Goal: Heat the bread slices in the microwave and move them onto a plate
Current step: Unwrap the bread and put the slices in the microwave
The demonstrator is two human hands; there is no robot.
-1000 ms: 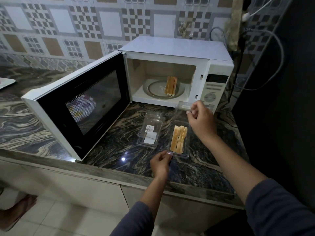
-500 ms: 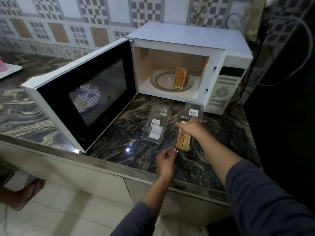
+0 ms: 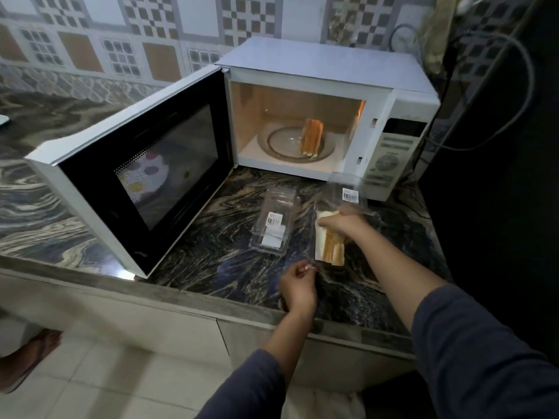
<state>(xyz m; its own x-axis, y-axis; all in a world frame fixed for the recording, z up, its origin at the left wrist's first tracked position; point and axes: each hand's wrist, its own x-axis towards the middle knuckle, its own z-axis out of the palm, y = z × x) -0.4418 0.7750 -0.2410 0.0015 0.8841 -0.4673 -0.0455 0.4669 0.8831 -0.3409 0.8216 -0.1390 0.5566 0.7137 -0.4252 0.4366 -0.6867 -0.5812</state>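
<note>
two lots of bread slices. turntable stack (image 3: pixel 311 137): on edge, upright on the glass turntable (image 3: pixel 278 143) inside the open microwave (image 3: pixel 326 65). counter stack (image 3: pixel 331 251): lying in a clear plastic clamshell (image 3: pixel 335 186) on the marble counter (image 3: pixel 211 252), between the oven and the counter's front edge. long axis front-to-back, pointing roughly towards the control panel (image 3: pixel 388 163). right hand (image 3: pixel 341 222) directly on top, fingers curled over the far end, grasping the slices. far nearer than the left hand (image 3: pixel 298 287), which sits just off the near corner, pinching the clamshell's thin rim, probably to steady it. likely next: up and forward-left into the cavity. pale soft faces, browner crusts, flat and floppy. glossy, flimsy shell. second labelled clamshell (image 3: pixel 272 225) just beside, to the left.
</note>
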